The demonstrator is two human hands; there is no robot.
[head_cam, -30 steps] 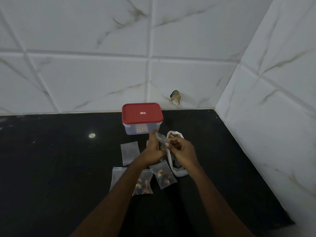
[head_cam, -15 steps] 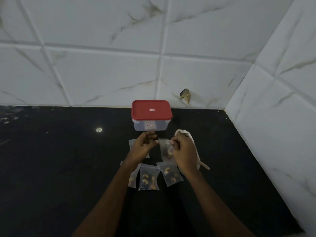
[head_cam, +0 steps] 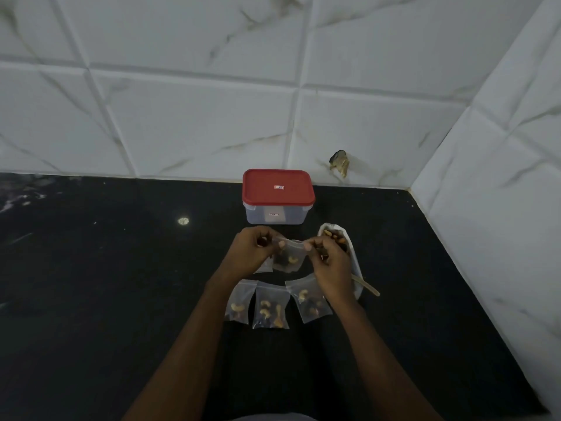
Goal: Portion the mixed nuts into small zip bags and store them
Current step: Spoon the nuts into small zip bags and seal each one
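Head view: zip bag (head_cam: 292, 249) top is pinched by left hand (head_cam: 252, 253) and right hand (head_cam: 331, 264); with the seal gapped, nuts (head_cam: 292, 259) could be spilled toward 6 o'clock.

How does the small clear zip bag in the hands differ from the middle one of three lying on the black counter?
The held small clear zip bag hangs upright above the black counter; the middle lying zip bag is flat on it. The left hand and right hand pinch the held bag's top corners; nothing touches the lying bag. Both are clear and hold cashews with darker pieces.
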